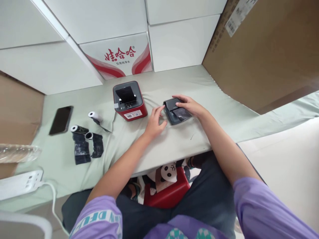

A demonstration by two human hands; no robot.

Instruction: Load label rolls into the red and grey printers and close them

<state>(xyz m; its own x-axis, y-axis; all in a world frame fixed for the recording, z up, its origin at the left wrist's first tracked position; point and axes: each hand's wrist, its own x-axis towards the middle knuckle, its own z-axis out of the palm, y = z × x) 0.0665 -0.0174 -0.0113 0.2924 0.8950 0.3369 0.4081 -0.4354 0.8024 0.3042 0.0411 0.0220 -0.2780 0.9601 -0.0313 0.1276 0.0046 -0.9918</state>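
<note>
A small dark grey box-shaped device [172, 105], which looks like a portable printer, lies on the cloth-covered table. A dark strip of film or paper [182, 114] extends over its front right part. My right hand [189, 105] holds the device at its back right, the thumb on top and the fingers along the far edge. My left hand [155, 123] is at the left side, its fingers apart and the fingertips at or very near the device's left edge. Left of it stands a red and black desktop printer [134, 111] with a black sheet in its top.
A white paper roll [95, 116] and two partly unrolled black rolls [81, 146] lie left of the red printer. Further left are a phone [61, 120] and a white power strip [21, 184]. White boxes [184, 43] line the back; a large carton [266, 56] stands right.
</note>
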